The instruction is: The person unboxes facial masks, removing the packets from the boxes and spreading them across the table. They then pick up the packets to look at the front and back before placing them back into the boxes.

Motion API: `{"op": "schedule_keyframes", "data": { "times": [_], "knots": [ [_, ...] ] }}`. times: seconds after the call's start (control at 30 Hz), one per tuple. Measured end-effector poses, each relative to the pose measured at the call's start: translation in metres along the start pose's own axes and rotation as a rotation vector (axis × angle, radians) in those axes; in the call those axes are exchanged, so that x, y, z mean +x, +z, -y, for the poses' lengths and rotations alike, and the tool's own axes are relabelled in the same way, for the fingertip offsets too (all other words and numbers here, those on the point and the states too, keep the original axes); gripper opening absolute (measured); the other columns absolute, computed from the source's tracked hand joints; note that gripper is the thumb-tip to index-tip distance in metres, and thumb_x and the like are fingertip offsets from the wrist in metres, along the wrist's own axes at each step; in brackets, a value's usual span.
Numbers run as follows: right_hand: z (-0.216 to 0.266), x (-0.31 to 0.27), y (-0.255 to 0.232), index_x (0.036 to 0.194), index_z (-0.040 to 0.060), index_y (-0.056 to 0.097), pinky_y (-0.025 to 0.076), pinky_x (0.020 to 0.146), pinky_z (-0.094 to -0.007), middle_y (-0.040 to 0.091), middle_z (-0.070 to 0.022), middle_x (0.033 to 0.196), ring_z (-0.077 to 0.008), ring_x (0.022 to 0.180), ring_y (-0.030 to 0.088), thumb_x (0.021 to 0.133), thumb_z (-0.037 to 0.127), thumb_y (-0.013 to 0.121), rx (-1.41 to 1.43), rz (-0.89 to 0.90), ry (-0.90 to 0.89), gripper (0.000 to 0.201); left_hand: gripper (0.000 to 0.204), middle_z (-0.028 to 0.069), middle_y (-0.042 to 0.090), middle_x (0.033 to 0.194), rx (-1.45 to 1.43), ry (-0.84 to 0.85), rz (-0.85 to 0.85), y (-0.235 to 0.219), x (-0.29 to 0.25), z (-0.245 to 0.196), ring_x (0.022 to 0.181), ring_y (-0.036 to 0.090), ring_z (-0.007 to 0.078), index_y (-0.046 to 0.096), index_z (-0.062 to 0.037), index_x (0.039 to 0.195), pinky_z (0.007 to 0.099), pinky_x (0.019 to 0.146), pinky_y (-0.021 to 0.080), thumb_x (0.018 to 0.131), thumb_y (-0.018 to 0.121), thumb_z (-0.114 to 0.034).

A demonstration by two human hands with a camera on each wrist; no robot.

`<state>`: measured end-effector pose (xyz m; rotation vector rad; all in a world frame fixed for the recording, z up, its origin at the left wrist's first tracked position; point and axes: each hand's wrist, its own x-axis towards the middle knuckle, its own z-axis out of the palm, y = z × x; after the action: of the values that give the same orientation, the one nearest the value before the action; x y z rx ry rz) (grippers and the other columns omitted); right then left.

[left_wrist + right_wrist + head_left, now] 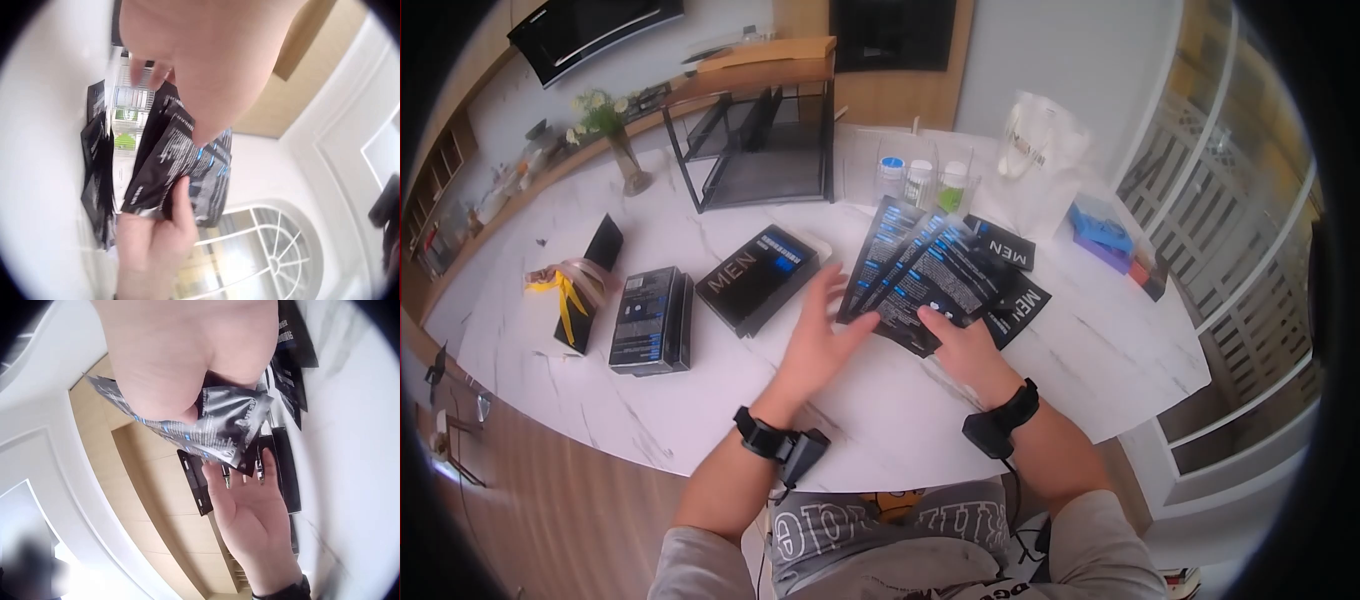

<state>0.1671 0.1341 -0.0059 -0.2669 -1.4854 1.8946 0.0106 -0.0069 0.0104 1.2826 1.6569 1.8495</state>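
Marbled counter (890, 430): broad, light work surface.
Black boxes (645, 318): set left, probably for working room.
Left hand (815, 335): fingers spread beside the fanned packets (925, 272), perhaps to steady them.
Right hand (970, 350): fingers and thumb pinch these above the counter, likely keeping them together.

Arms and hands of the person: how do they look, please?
The left hand and right hand are ungloved. Each wrist wears a black strap with a boxy black device; a thin dark cable leaves the right one. The short sleeves are grey.
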Motion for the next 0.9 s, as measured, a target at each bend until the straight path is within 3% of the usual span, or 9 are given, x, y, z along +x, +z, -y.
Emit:
{"op": "schedule_keyframes", "data": {
  "times": [0.1, 0.23, 0.47, 0.73, 0.9],
  "knots": [
    [0.011, -0.002, 0.005, 0.128, -0.0003, 0.056, 0.048, 0.095, -0.0297, 0.063, -0.0056, 0.12, -0.0142, 0.108, 0.059, 0.093, 0.004, 0.063, -0.023, 0.102, 0.043, 0.036, 0.042, 0.0139, 0.057, 0.129, -0.484, -0.529, 0.379, -0.019, 0.005, -0.002, 0.117, 0.058, 0.0234, 0.051, 0.0024, 0.132, 0.0367, 0.091, 0.056, 0.096, 0.063, -0.016],
    [0.016, 0.001, 0.002, 0.131, -0.0005, 0.052, 0.048, 0.098, -0.0311, 0.062, -0.0068, 0.123, -0.0154, 0.112, 0.058, 0.092, 0.0, 0.063, -0.093, 0.194, 0.08, 0.041, 0.033, 0.0115, 0.062, 0.125, -0.505, -0.543, 0.461, -0.013, -0.001, -0.011, 0.112, 0.062, 0.0229, 0.055, -0.0024, 0.132, 0.0445, 0.087, 0.06, 0.1, 0.056, -0.012],
    [0.015, 0.003, 0.006, 0.132, 0.0005, 0.049, 0.048, 0.099, -0.03, 0.061, -0.0072, 0.125, -0.0139, 0.114, 0.058, 0.094, -0.002, 0.06, -0.067, 0.078, 0.027, 0.04, 0.031, 0.0119, 0.064, 0.123, -0.435, -0.535, 0.362, -0.011, 0.0, -0.005, 0.108, 0.064, 0.023, 0.055, -0.002, 0.13, 0.0425, 0.085, 0.061, 0.099, 0.055, -0.008],
    [0.016, 0.004, 0.003, 0.125, -0.0019, 0.057, 0.049, 0.094, -0.0265, 0.066, -0.007, 0.119, -0.0113, 0.105, 0.062, 0.098, 0.002, 0.056, -0.11, 0.017, -0.04, 0.027, 0.03, 0.0121, 0.064, 0.122, -0.439, -0.534, 0.306, -0.012, 0.001, -0.004, 0.107, 0.065, 0.0228, 0.057, -0.0013, 0.128, 0.0393, 0.083, 0.062, 0.098, 0.058, -0.008],
    [0.014, 0.004, -0.001, 0.123, -0.0024, 0.06, 0.049, 0.094, -0.0269, 0.066, -0.008, 0.119, -0.0117, 0.105, 0.062, 0.098, 0.004, 0.056, -0.077, 0.013, -0.009, 0.026, 0.032, 0.0132, 0.063, 0.119, -0.397, -0.524, 0.289, -0.012, 0.002, -0.01, 0.103, 0.065, 0.0222, 0.055, 0.0025, 0.127, 0.0331, 0.08, 0.062, 0.096, 0.059, -0.005]
  ]
}}
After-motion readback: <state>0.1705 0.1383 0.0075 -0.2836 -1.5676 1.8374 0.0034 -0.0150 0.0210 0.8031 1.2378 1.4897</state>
